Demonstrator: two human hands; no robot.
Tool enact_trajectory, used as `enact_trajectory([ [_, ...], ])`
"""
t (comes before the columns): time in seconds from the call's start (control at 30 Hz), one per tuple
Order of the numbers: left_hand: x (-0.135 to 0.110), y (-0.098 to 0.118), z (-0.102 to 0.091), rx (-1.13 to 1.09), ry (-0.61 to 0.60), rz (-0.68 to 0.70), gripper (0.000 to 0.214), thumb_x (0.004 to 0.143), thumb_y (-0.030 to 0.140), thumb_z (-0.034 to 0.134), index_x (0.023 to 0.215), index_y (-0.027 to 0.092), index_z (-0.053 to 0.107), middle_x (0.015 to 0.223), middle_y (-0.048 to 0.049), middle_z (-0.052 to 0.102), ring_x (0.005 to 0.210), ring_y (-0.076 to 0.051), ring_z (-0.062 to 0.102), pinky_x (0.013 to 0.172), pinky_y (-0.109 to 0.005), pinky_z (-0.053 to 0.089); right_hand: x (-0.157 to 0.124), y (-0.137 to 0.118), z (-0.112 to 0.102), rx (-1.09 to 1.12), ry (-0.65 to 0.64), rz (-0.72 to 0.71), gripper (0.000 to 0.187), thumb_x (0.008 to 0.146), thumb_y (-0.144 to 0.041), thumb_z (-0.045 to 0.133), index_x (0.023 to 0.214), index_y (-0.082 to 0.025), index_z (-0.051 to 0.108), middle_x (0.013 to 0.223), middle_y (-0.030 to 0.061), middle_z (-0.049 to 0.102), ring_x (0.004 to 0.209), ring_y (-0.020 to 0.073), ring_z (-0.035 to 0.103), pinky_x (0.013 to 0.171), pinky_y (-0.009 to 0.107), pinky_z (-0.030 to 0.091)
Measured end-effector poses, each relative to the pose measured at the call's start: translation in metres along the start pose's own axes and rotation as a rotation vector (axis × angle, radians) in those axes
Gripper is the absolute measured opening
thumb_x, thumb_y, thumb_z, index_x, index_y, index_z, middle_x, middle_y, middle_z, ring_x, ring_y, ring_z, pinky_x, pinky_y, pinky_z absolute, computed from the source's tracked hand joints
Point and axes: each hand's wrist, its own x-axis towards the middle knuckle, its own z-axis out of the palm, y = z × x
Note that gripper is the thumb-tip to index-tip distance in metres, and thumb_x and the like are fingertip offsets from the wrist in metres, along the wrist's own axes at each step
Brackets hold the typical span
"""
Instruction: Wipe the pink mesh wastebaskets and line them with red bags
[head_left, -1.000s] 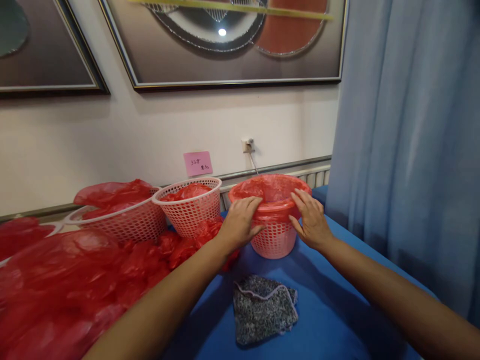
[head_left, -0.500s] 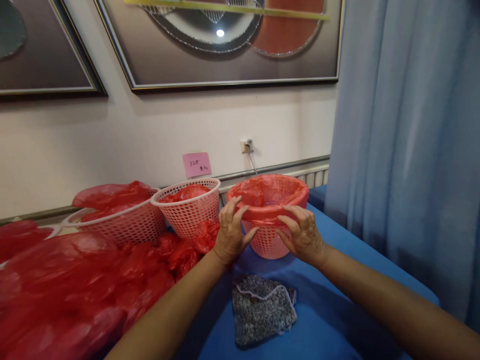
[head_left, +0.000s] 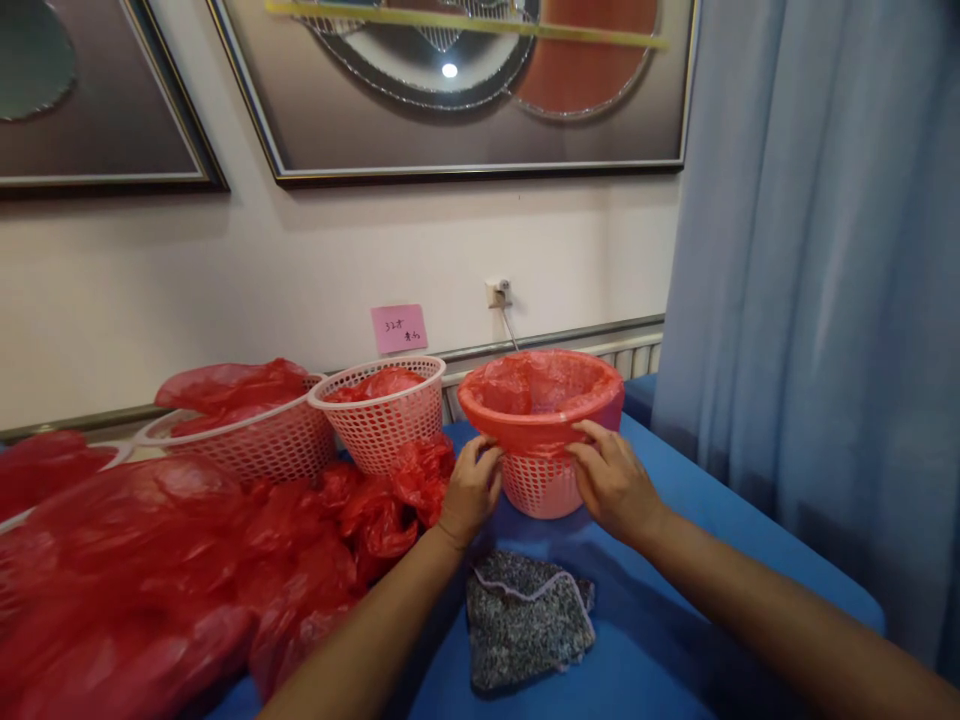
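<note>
A pink perforated plastic basket (head_left: 541,487) stands upright on the blue-covered table. Lining it is a red plastic bag (head_left: 525,433), its top folded outward over the rim and hanging partway down the outside. My left hand (head_left: 472,487) is at the front left of the basket, thumb and fingers pinched on the bag's folded edge. At the front right, my right hand (head_left: 613,480) likewise pinches that edge between thumb and fingers. A folded grey speckled cloth (head_left: 529,625) with a pale border lies in front of the basket, between my forearms.
Loose red plastic bags (head_left: 150,560) pile up on the left. Behind them stand a pale pink basket (head_left: 382,425) and a wider basket (head_left: 262,445), both with red bags inside. A blue curtain (head_left: 810,300) hangs at the right. A wall socket (head_left: 498,293) sits behind the lined basket.
My fingers have gone from spread to pinched on the bag's edge. My left hand has dropped slightly and moved right. The folded edge in front hangs a little lower and smoother.
</note>
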Motion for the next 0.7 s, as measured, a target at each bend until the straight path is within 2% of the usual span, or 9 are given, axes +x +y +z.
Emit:
enact_trajectory([
  [0.13,-0.004,0.005,0.003,-0.113,-0.089,-0.032,0.025,0.087,0.006,0.051,0.103,0.019,0.064,0.104,-0.0090,0.066,0.103,-0.023,0.065,0.093,-0.041,0.056,0.029,-0.035,-0.009,0.136,-0.042,0.005,0.049,0.097,-0.014,0.047,0.146,-0.017,0.046,0.156,0.0179,0.042,0.115,0.0239,0.065,0.092,0.037,0.057],
  [0.17,-0.005,0.008,0.001,-0.127,-0.094,-0.045,0.024,0.086,0.006,0.050,0.101,0.019,0.064,0.103,-0.0088,0.067,0.102,-0.023,0.066,0.092,-0.041,0.057,0.039,-0.039,-0.008,0.138,-0.072,0.044,0.053,0.097,-0.016,0.048,0.150,-0.017,0.042,0.158,0.0178,0.041,0.116,0.0247,0.065,0.089,0.037,0.058],
  [0.23,-0.006,0.011,-0.005,-0.149,-0.078,-0.074,0.027,0.084,0.004,0.048,0.101,0.019,0.062,0.105,-0.0089,0.067,0.102,-0.023,0.066,0.093,-0.042,0.057,0.055,-0.039,-0.002,0.130,-0.147,0.145,0.055,0.097,-0.023,0.051,0.151,-0.017,0.041,0.152,0.0179,0.047,0.115,0.0269,0.066,0.084,0.038,0.060],
  [0.33,-0.002,0.012,-0.026,-0.112,0.044,-0.072,0.032,0.081,0.003,0.049,0.107,0.019,0.060,0.112,-0.0097,0.067,0.109,-0.024,0.065,0.100,-0.046,0.054,0.067,-0.018,0.006,0.078,-0.244,0.264,0.038,0.097,-0.034,0.056,0.132,-0.018,0.058,0.123,0.0141,0.065,0.103,0.0276,0.069,0.078,0.038,0.059],
  [0.4,0.009,0.009,-0.046,-0.074,0.128,-0.040,0.041,0.080,0.004,0.052,0.118,0.019,0.058,0.124,-0.0115,0.064,0.120,-0.026,0.061,0.108,-0.050,0.049,0.065,0.004,0.005,0.034,-0.253,0.314,0.028,0.097,-0.042,0.058,0.112,-0.019,0.065,0.109,0.0110,0.066,0.092,0.0260,0.069,0.074,0.036,0.056],
  [0.47,0.028,0.004,-0.068,-0.038,0.126,0.013,0.059,0.075,0.001,0.051,0.131,0.019,0.054,0.138,-0.0128,0.058,0.133,-0.028,0.054,0.117,-0.053,0.042,0.060,0.026,-0.003,0.038,-0.223,0.312,0.028,0.096,-0.047,0.060,0.101,-0.020,0.065,0.102,0.0090,0.066,0.087,0.0243,0.067,0.072,0.035,0.054],
  [0.53,0.055,-0.003,-0.085,0.018,-0.016,0.102,0.076,0.068,-0.002,0.050,0.141,0.020,0.050,0.151,-0.0127,0.050,0.144,-0.029,0.044,0.122,-0.055,0.034,0.055,0.044,-0.013,0.097,-0.202,0.257,0.029,0.094,-0.050,0.062,0.096,-0.021,0.064,0.097,0.0069,0.064,0.083,0.0221,0.065,0.071,0.033,0.052],
  [0.6,0.084,-0.010,-0.094,0.099,-0.255,0.199,0.087,0.063,-0.004,0.049,0.145,0.022,0.050,0.159,-0.0102,0.045,0.152,-0.030,0.033,0.124,-0.056,0.028,0.050,0.059,-0.023,0.182,-0.193,0.197,0.030,0.092,-0.051,0.064,0.094,-0.021,0.063,0.094,0.0054,0.063,0.079,0.0199,0.063,0.070,0.032,0.050],
  [0.7,0.123,-0.020,-0.089,0.170,-0.543,0.256,0.083,0.062,-0.006,0.051,0.137,0.030,0.061,0.161,-0.0031,0.046,0.154,-0.032,0.029,0.122,-0.062,0.025,0.046,0.077,-0.029,0.304,-0.197,0.163,0.032,0.089,-0.052,0.068,0.091,-0.021,0.062,0.091,0.0040,0.062,0.076,0.0182,0.060,0.069,0.030,0.049],
])
